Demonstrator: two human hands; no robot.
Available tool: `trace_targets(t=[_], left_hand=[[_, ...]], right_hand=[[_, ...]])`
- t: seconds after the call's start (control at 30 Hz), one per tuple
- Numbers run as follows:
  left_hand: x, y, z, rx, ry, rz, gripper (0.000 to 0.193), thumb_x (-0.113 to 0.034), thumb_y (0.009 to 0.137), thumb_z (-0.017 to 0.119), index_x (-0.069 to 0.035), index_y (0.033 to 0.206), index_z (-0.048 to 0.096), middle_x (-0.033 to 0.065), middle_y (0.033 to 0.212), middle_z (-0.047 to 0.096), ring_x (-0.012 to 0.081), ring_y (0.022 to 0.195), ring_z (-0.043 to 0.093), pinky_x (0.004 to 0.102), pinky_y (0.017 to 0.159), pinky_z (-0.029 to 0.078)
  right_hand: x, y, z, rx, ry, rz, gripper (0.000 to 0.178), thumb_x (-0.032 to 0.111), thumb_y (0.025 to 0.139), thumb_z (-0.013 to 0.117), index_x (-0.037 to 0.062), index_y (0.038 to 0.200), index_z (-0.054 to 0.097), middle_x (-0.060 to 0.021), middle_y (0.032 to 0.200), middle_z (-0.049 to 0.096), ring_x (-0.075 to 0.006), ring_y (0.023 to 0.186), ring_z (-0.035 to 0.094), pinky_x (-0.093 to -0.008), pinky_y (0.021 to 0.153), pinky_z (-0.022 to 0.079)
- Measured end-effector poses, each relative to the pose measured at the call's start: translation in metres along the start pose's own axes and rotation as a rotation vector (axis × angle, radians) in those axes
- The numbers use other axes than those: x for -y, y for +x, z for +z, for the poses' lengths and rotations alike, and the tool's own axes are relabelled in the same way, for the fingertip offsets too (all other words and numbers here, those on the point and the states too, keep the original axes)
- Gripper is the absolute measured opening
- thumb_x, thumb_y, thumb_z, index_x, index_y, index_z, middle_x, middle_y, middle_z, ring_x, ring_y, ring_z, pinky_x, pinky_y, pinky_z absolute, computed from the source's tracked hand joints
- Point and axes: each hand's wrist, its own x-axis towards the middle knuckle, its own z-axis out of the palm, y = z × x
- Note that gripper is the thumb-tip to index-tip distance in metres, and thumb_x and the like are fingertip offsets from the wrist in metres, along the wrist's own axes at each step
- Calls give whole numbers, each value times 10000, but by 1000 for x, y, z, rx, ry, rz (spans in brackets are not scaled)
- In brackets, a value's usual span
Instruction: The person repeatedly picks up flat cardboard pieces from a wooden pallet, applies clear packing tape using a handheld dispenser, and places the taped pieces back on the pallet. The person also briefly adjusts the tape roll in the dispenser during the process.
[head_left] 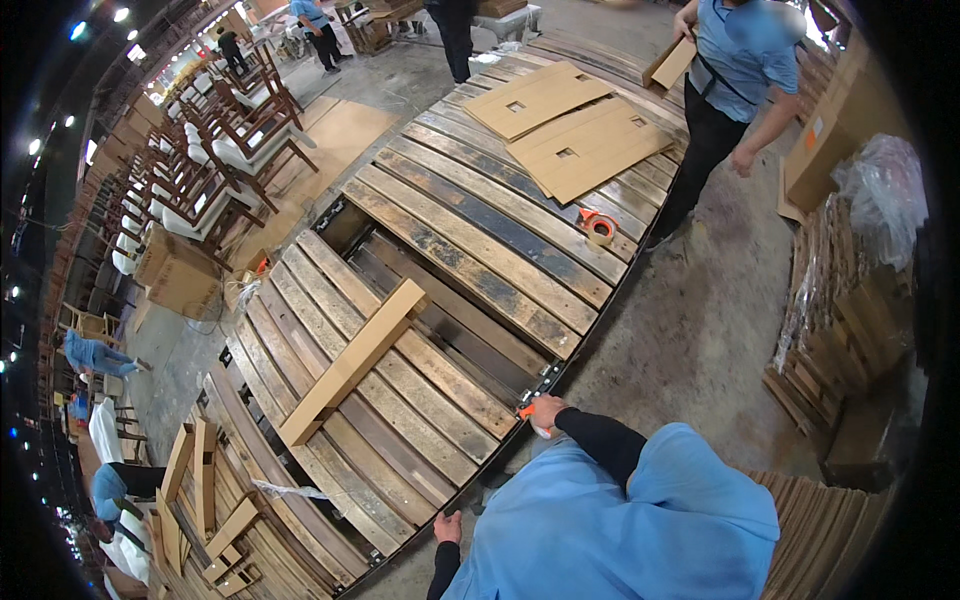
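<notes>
My right hand is closed around an orange tape dispenser at the near edge of the slatted wooden table. Part of the dispenser is hidden by my fingers. Lower down, my left hand hangs beside the same edge, its fingers loosely bent and apart, with nothing visible in it. A long, narrow cardboard box lies across the slats in front of me. Farther off, a second tape dispenser, red-orange with a tape roll, rests near two flat cardboard sheets.
A gap separates two slatted sections. A co-worker holding a cardboard piece stands at the far right. Stacked cardboard and plastic wrap are on the right. Several narrow boxes lie at lower left; chairs stand in rows beyond.
</notes>
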Motion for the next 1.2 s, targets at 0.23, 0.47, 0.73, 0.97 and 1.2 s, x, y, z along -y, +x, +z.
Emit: trace_targets(t=[0.23,0.47,0.73,0.97,1.2], left_hand=[[-36,6,49,284,-43,16,666,-261,856,769,139,1328,522,198,986,752,224,893,718,358,781,569],[-96,36,47,449,453,171,715,-381,834,762,80,1339,553,209,1056,746,338,1040,708,416,913,542],[-267,117,97,331,659,534,634,-356,847,747,58,1298,582,225,994,731,402,994,683,472,890,538],[-495,134,251,238,780,845,568,-334,770,798,-59,1219,585,235,1360,495,421,1240,496,513,989,455],[-760,201,480,23,1212,1333,530,-336,780,768,-172,1247,577,219,1619,250,400,1467,286,615,1159,249]], right_hand=[[-87,-17,-10,-137,317,290,392,206,765,695,34,1116,710,-270,1145,682,-410,1124,648,-445,952,535],[-145,-86,-14,-375,1145,420,402,62,762,638,12,1161,651,-151,1029,670,-329,902,675,-471,808,546],[-287,-68,-26,-439,1856,576,482,123,825,626,10,1285,539,-145,1109,591,-335,1114,597,-546,903,508],[-351,-4,-130,-153,2548,147,528,103,851,536,11,1370,507,-167,1353,578,-326,1203,580,-485,1015,493],[-451,12,-248,-280,2539,124,564,80,790,554,38,1352,547,-136,1268,649,-302,1136,651,-453,1012,516]])
